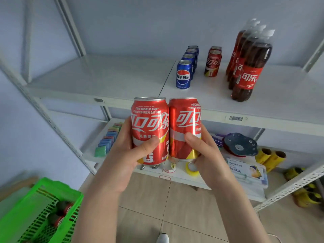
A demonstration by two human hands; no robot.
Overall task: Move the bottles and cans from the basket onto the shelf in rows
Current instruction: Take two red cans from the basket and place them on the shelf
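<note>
Left hand [128, 151] grips 1 red can [150, 127]; right hand [208, 153] grips a second red can [185, 127], both upright, touching, just before the shelf [105, 76] front edge. Shelf's left half is bare. Green basket [43, 207] sits lower left.

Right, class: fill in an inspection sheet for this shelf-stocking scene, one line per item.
Surface: white top shelf, left half bare.
Job's things: row of blue cans, row of red cans, row of cola bottles on it; bottles in green basket.
Clutter: lower shelf holds tape roll, packets, yellow rolls.
Grip: left hand holds left red can; right hand holds right red can.
Cables: nothing seen.
Surroundings: tiled floor, pale wall.
</note>
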